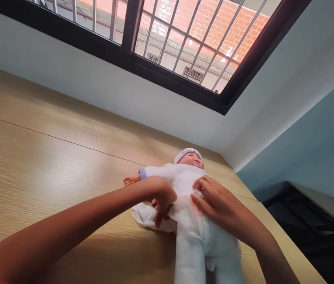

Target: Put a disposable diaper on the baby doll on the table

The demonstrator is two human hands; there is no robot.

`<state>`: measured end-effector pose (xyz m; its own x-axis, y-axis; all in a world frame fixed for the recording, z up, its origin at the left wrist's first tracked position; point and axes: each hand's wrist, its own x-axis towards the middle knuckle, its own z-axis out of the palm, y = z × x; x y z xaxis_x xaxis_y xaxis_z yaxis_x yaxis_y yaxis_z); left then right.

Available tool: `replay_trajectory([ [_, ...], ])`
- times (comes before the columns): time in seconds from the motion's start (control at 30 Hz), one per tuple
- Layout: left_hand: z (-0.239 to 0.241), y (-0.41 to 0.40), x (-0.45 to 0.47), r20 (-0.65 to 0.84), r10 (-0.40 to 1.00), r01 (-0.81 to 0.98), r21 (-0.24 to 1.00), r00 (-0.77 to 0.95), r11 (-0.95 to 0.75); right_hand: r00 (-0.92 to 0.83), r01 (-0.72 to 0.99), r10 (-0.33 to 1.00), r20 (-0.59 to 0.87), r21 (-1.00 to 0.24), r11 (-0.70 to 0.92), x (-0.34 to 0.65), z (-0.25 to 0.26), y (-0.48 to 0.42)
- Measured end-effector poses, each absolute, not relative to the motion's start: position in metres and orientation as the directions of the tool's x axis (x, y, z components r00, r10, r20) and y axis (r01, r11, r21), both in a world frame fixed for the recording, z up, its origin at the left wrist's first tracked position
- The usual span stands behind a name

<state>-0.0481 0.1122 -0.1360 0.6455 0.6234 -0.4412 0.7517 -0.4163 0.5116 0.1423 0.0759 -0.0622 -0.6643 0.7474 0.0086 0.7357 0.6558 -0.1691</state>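
A baby doll in a white outfit and headband lies on its back on a light wooden table, its head pointing away from me. A white diaper with orange-red marks wraps its middle. My right hand pinches the diaper's top edge at the doll's waist. My left hand curls over the doll's near side, gripping a loose white cloth that spreads from under the hip. My left forearm hides part of that cloth.
The table's right edge runs diagonally down to a dark piece of furniture. A black-framed, barred window above the table looks out on a brick building. White and pale blue walls meet at the table's far corner.
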Motion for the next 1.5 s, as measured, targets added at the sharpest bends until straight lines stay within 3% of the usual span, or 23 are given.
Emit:
replay_trajectory([
  [0.07, -0.132, 0.114, -0.048, -0.579, 0.555, 0.802, 0.419, 0.597, -0.425, -0.665, 0.735, 0.746, 0.029, -0.154, 0.661, 0.14, -0.066, 0.077],
  [0.17, -0.124, 0.114, -0.05, -0.67, 0.512, 0.836, 0.349, 0.538, -0.423, -0.71, 0.692, 0.703, 0.045, -0.146, 0.708, 0.133, -0.073, 0.08],
  [0.37, -0.129, 0.109, -0.051, -0.723, 0.49, 0.868, 0.336, 0.487, -0.366, -0.749, 0.638, 0.652, 0.121, -0.135, 0.758, 0.123, -0.084, 0.089],
  [0.47, -0.131, 0.109, -0.051, -0.721, 0.501, 0.875, 0.346, 0.479, -0.339, -0.75, 0.63, 0.626, 0.211, -0.059, 0.775, 0.12, -0.085, 0.079],
  [0.57, -0.124, 0.109, -0.052, -0.72, 0.476, 0.862, 0.388, 0.504, -0.326, -0.783, 0.591, 0.553, 0.286, 0.063, 0.804, 0.116, -0.086, 0.05],
  [0.73, -0.104, 0.108, -0.06, -0.664, 0.433, 0.793, 0.507, 0.609, -0.338, -0.882, 0.373, 0.28, 0.378, 0.198, 0.906, 0.102, -0.108, 0.007],
  [0.97, -0.091, 0.115, -0.073, -0.501, 0.465, 0.662, 0.688, 0.73, -0.298, -0.86, 0.456, 0.335, 0.386, 0.285, 0.843, 0.089, -0.124, 0.014],
  [1.07, -0.088, 0.115, -0.079, -0.399, 0.499, 0.57, 0.782, 0.769, -0.254, -0.837, 0.483, 0.375, 0.397, 0.214, 0.849, 0.094, -0.117, 0.021],
  [1.23, -0.091, 0.116, -0.084, -0.228, 0.545, 0.367, 0.916, 0.807, -0.16, -0.706, 0.603, 0.563, 0.429, -0.052, 0.796, 0.108, -0.096, 0.034],
  [1.37, -0.092, 0.117, -0.091, -0.138, 0.554, 0.234, 0.966, 0.821, -0.107, -0.612, 0.694, 0.736, 0.291, -0.249, 0.676, 0.123, -0.071, 0.049],
  [1.5, -0.084, 0.114, -0.096, -0.1, 0.531, 0.212, 0.965, 0.841, -0.155, -0.591, 0.698, 0.797, 0.128, -0.415, 0.584, 0.137, -0.054, 0.063],
])
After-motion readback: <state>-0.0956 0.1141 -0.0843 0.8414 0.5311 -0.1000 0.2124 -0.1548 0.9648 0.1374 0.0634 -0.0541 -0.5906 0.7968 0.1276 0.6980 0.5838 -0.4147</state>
